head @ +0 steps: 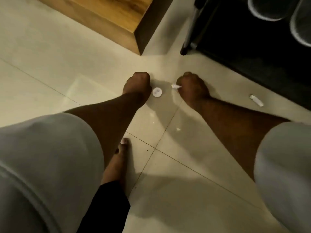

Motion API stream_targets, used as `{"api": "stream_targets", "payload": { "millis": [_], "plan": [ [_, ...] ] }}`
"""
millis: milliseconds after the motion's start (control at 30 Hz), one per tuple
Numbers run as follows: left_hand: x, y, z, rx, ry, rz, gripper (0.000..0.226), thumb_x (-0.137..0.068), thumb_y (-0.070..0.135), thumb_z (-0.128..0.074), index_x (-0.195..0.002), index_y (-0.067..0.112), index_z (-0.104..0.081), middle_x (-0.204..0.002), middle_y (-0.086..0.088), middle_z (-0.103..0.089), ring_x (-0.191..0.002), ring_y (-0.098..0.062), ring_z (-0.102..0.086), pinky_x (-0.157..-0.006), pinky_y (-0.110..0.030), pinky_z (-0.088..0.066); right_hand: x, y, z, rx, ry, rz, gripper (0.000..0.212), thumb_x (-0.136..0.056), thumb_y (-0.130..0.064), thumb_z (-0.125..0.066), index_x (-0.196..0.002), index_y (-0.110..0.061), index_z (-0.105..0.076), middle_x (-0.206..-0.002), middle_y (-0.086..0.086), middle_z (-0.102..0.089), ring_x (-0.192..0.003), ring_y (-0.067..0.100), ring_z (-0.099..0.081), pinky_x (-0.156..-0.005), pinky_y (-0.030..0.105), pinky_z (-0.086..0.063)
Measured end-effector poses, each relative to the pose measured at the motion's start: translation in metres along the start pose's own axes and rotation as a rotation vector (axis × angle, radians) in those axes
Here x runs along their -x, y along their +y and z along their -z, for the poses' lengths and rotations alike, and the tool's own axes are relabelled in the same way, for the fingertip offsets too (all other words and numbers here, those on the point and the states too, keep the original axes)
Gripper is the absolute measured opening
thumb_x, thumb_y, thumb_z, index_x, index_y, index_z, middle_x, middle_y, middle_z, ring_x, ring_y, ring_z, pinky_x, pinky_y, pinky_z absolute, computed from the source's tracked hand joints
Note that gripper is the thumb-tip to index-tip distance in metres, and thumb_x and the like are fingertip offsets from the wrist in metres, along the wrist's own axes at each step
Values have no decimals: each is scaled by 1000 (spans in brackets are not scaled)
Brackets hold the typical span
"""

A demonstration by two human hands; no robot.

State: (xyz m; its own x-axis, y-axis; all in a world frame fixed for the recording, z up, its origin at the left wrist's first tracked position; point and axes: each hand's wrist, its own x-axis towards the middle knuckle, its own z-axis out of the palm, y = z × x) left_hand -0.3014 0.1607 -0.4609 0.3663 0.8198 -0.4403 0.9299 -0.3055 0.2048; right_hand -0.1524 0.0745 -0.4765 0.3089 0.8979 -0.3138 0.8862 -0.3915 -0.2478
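**Floor items, one view from above**

- Left hand (137, 84) – down at the floor (50, 68), knuckles up, fingers curled under into a fist. Nothing shows in its grip. It sits just beside the round white lid, on that lid's left. Whether skin meets lid cannot be told.
- Round white lid (157, 92) – flat on the floor tile between the two hands, closer to the left one. It has a faint grey mark on top, too blurred to read.
- Right hand (193, 88) – also low at the floor, fingers curled tight. Its grip pinches the white scrap, which sticks out toward the lid.
- White scrap (175, 86) – small and crumpled, held at one end by the right hand. Its free end is near the lid but apart from it.
- White stub (256, 100) – a longer pale piece lying loose on the tile. It is well to the right of the right hand, close to the edge of the black rack.
- White crumbs (178, 129) – a few specks on the tile below the hands, near a grout line.
- Bare foot (121, 158) – planted on the floor under the left forearm.
- Grey sleeves (42, 157) – one on each upper arm, at the lower corners of the view.
- Wooden block (117, 19) – a furniture corner, top centre.
- Black rack (252, 39) – top right, with a thin dark leg on the tile. It holds two pale rounded items, too blurred to name.
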Motion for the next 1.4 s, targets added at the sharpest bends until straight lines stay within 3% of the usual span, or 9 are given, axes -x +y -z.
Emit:
{"api": "stream_targets", "payload": {
  "millis": [100, 333, 533, 667, 800, 933, 1033, 1200, 1400],
  "plan": [
    [45, 32, 32, 15, -79, -48, 23, -92, 22, -58, -104, 3, -61, -114, -21, -59, -102, -42, -58, -83, -39, -47, 74, 16, 38, -84, -32, -93, 20, -93, -23, -55, -100, -8, -66, -111, 15, -57, -105, 35, -55, -80, 36, -44],
    [208, 193, 110, 11, -227, -380, 17, -88, 16, -56, -98, 11, -69, -106, -14, -65, -98, -36, -63, -77, -33, -48, 287, 62, 193, -217, 32, -330, 25, -94, -29, -53, -107, -14, -68, -110, 8, -62, -105, 26, -56, -86, 30, -38],
    [356, 354, 167, 73, -164, -769, 16, -88, 26, -59, -90, 15, -70, -95, -9, -68, -92, -31, -64, -74, -34, -50, 462, 138, 314, -235, 250, -541, 20, -91, -30, -58, -96, -16, -71, -94, 10, -65, -92, 26, -60, -77, 31, -41],
    [415, 450, 184, 80, -36, -1024, 17, -89, 24, -60, -85, 11, -70, -94, -12, -68, -92, -32, -64, -73, -35, -46, 539, 207, 366, -267, 388, -669, 14, -85, -23, -66, -83, -11, -74, -79, 12, -67, -75, 19, -61, -60, 27, -30],
    [432, 552, 168, 28, 84, -1163, 20, -91, 23, -56, -92, 9, -70, -98, -13, -68, -90, -32, -63, -72, -34, -45, 560, 296, 374, -320, 536, -821, 19, -87, -29, -64, -75, -16, -70, -70, 11, -63, -74, 29, -63, -60, 30, -37],
    [417, 638, 139, -188, 113, -1226, 22, -94, 20, -55, -107, 11, -70, -110, -15, -67, -98, -33, -63, -82, -37, -49, 541, 357, 360, -371, 643, -860, 22, -88, -26, -63, -96, -8, -72, -93, 15, -68, -88, 30, -63, -68, 27, -39],
    [396, 673, 114, -362, 125, -1205, 22, -93, 20, -60, -113, 13, -69, -117, -16, -64, -106, -33, -60, -88, -38, -47, 512, 379, 346, -399, 670, -842, 23, -90, -27, -62, -96, -7, -72, -94, 14, -68, -90, 30, -64, -79, 35, -52],
    [380, 685, 89, -509, 156, -1175, 20, -90, 14, -63, -110, 14, -66, -118, -14, -64, -109, -34, -60, -94, -39, -44, 492, 386, 342, -349, 718, -838, 20, -92, -26, -59, -97, -10, -70, -92, 11, -66, -87, 26, -62, -68, 29, -44],
    [396, 650, 115, -289, 266, -1240, 18, -92, 19, -59, -105, 12, -70, -108, -14, -69, -102, -34, -63, -89, -37, -47, 515, 352, 362, -292, 654, -817, 23, -90, -18, -60, -109, -9, -67, -105, 14, -65, -100, 31, -61, -82, 33, -49]
  ]
}}
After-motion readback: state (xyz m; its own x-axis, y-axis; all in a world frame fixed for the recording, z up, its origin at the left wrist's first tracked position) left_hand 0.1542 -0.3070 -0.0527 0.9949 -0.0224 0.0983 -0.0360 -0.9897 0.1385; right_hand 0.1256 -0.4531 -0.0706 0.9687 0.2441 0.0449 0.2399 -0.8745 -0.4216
